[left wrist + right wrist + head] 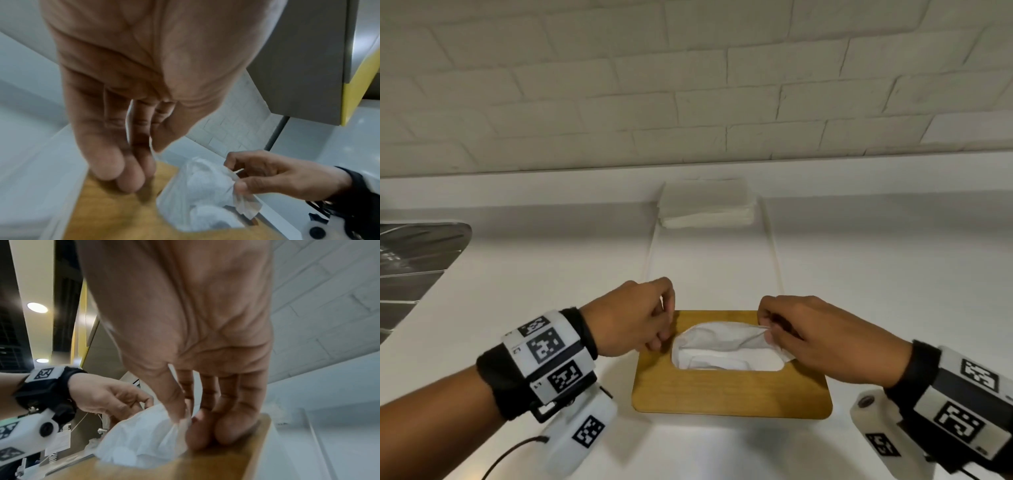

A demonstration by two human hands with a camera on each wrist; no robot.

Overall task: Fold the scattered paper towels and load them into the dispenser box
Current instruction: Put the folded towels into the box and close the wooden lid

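Right hand [825, 342] grip pinches paper towel [722, 337] edge at dispenser box [729, 394] slot; left hand [633, 317] grip pinches opposite corner; sheet light, limp, tears easily, hold edges

Paper towel [726, 346] fills the lid [729, 394] slot; counter [876, 260] around lies open.

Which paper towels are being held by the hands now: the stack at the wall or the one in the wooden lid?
The towel coming through the wooden lid's opening; both hands pinch its ends. The folded stack by the wall lies untouched.
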